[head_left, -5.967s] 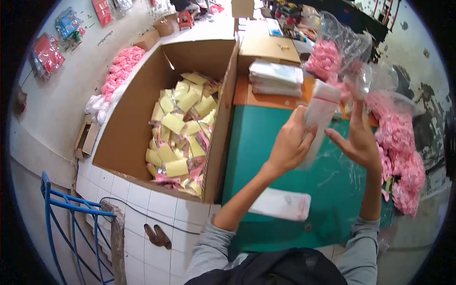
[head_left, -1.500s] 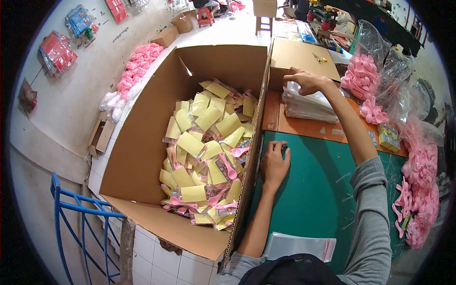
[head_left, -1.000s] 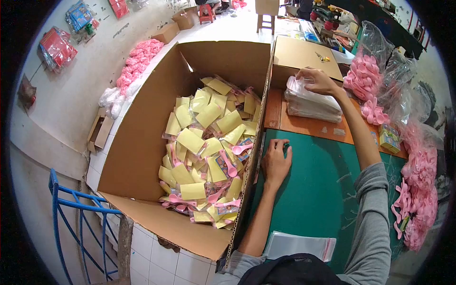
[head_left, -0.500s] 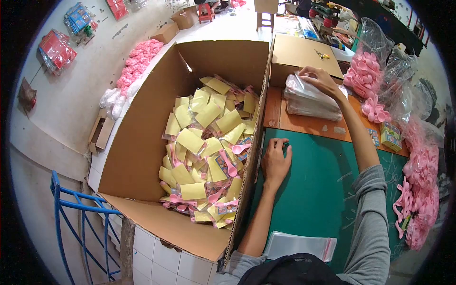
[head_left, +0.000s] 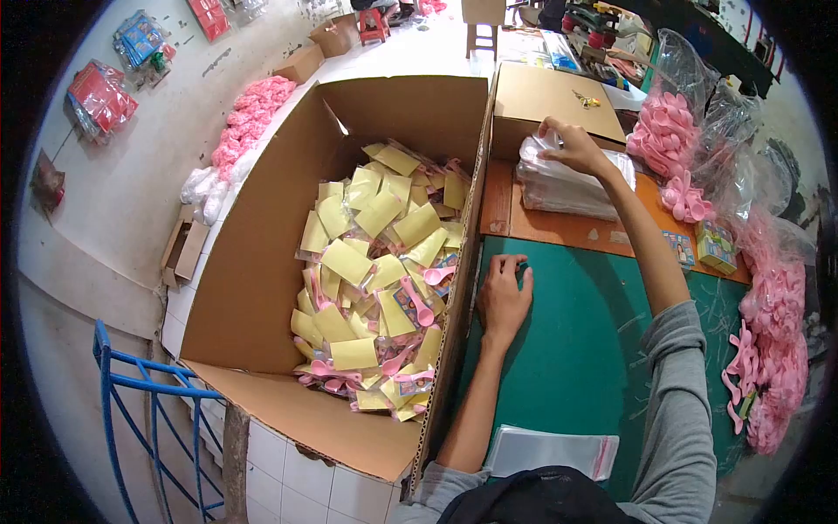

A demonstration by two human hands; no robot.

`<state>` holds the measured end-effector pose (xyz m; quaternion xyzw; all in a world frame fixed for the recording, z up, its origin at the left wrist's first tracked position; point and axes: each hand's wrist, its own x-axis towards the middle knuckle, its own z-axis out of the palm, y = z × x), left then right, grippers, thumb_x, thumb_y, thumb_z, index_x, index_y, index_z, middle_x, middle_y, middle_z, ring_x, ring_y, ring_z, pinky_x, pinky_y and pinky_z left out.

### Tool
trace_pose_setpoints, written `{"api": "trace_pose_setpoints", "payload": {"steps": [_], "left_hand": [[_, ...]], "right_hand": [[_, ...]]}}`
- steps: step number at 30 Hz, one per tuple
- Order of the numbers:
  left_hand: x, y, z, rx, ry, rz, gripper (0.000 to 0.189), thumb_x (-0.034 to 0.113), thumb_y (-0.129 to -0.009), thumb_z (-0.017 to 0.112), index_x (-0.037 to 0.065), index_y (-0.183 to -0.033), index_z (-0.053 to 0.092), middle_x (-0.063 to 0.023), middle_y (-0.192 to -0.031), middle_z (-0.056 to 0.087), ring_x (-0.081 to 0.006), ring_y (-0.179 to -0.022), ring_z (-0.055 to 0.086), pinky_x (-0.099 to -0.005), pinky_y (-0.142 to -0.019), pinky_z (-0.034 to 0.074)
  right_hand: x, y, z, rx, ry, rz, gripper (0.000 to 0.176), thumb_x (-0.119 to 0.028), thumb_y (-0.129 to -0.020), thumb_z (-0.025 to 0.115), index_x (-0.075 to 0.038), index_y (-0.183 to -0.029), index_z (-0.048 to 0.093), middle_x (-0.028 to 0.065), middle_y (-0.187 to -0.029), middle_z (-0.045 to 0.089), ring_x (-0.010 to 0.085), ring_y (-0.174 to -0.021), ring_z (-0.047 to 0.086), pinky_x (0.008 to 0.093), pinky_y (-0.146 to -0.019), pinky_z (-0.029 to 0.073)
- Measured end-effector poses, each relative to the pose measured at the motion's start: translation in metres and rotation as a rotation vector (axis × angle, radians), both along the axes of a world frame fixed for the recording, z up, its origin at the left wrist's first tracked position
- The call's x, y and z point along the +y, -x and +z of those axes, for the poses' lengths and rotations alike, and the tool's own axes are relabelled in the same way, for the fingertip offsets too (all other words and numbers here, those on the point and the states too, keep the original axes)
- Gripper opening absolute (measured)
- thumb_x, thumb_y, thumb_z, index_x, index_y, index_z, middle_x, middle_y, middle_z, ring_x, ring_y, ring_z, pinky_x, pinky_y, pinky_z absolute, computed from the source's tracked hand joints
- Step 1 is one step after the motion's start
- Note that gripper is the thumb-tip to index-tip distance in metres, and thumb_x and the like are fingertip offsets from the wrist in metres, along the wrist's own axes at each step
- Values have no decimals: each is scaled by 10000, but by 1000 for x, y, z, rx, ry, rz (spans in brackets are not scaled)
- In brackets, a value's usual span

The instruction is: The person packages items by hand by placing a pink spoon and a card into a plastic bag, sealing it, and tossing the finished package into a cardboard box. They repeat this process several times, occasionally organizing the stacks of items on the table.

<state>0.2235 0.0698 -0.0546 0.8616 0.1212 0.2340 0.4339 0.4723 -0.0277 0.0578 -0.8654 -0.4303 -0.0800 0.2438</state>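
Note:
My right hand (head_left: 574, 148) is at the far end of the green mat, over a thick stack of clear plastic bags (head_left: 567, 199). Its thumb and fingers curl around the lifted left end of the top bags. Beside the tall wall of a cardboard box (head_left: 253, 236), my left hand (head_left: 504, 295) rests on the green cutting mat (head_left: 576, 332). Its fingers bend loosely, with the thumb apart and nothing held. Inside the box lie many small packets with yellow cards (head_left: 353, 354) and pink spoons (head_left: 417, 301). A flat pile of clear bags (head_left: 554, 452) lies near my body.
Pink spoons in plastic bags (head_left: 668, 131) and a long pink heap (head_left: 777, 349) line the right side. Small card stacks (head_left: 716, 247) sit near the orange board's edge. A closed carton (head_left: 554, 92) stands behind the bags. A blue metal frame (head_left: 157, 384) is at lower left.
My right hand has shifted slightly left and up along the bag stack, its thumb and fingers spreading wider at the bags' end. My left hand stays in place. The view has shifted a little.

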Motion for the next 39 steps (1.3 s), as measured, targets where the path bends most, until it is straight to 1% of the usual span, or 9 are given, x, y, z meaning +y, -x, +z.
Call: {"api": "trace_pose_setpoints", "payload": {"steps": [5,8,14,23,26,32,35,36,39], "left_hand": [[0,0,0,9,-4,4,179,169,-835,600,80,-989,601,-102,-985,561,-256,-852,614,-376,-719,489],[-1,1,2,11,-10,5,179,175,-838,598,83,-991,601,-102,-985,558,-257,-852,615,-376,-719,488],[0,-1,-1,20,28,-9,195,191,-836,591,88,-1001,592,-101,-1006,547,-293,-883,596,-401,-725,483],[-1,0,-1,5,-2,11,174,172,-832,602,95,-989,599,-100,-981,559,-255,-846,618,-377,-705,490],[-1,-1,-1,6,-11,18,177,174,-832,602,94,-990,598,-102,-982,560,-257,-842,619,-378,-701,489],[-1,-1,-6,6,22,-7,189,194,-840,586,97,-1002,597,-102,-1000,557,-276,-869,606,-389,-720,485],[1,-2,-5,19,12,-16,198,212,-846,568,103,-1009,589,-92,-1025,549,-310,-909,583,-415,-735,484],[0,-2,-5,11,10,-13,199,213,-846,566,103,-1010,589,-90,-1026,551,-310,-909,583,-415,-737,484],[1,-7,-11,-67,125,-42,224,194,-851,577,87,-1047,578,-105,-994,573,-280,-907,598,-385,-742,490]], "right_hand": [[-1,2,4,67,-55,6,255,-177,-786,658,-67,-996,563,160,-977,627,319,-910,594,400,-821,450],[-4,-15,-4,85,-112,206,190,-161,-818,608,-68,-983,592,155,-974,633,310,-896,600,397,-822,452],[-8,-14,6,142,40,39,197,-225,-808,591,-49,-890,625,139,-876,641,272,-853,602,370,-782,459],[-18,-18,6,210,60,63,505,-95,-691,572,-96,-1181,447,165,-880,636,281,-840,600,362,-762,451],[-15,-19,-7,207,-200,127,631,0,-678,509,-117,-1282,368,198,-927,640,321,-878,604,388,-787,446],[-15,14,20,111,-244,-131,792,101,-648,453,-138,-1382,276,223,-1150,530,363,-1048,551,369,-934,399],[-39,22,42,50,-469,-48,773,91,-691,500,-119,-1396,262,185,-1238,483,273,-1070,540,325,-915,415],[-48,34,56,284,-597,4,755,90,-718,532,-112,-1399,274,158,-1278,445,218,-1112,500,299,-912,419],[-73,93,95,490,-790,55,706,81,-738,571,-43,-1371,283,150,-1102,543,205,-988,553,294,-881,429]]}}
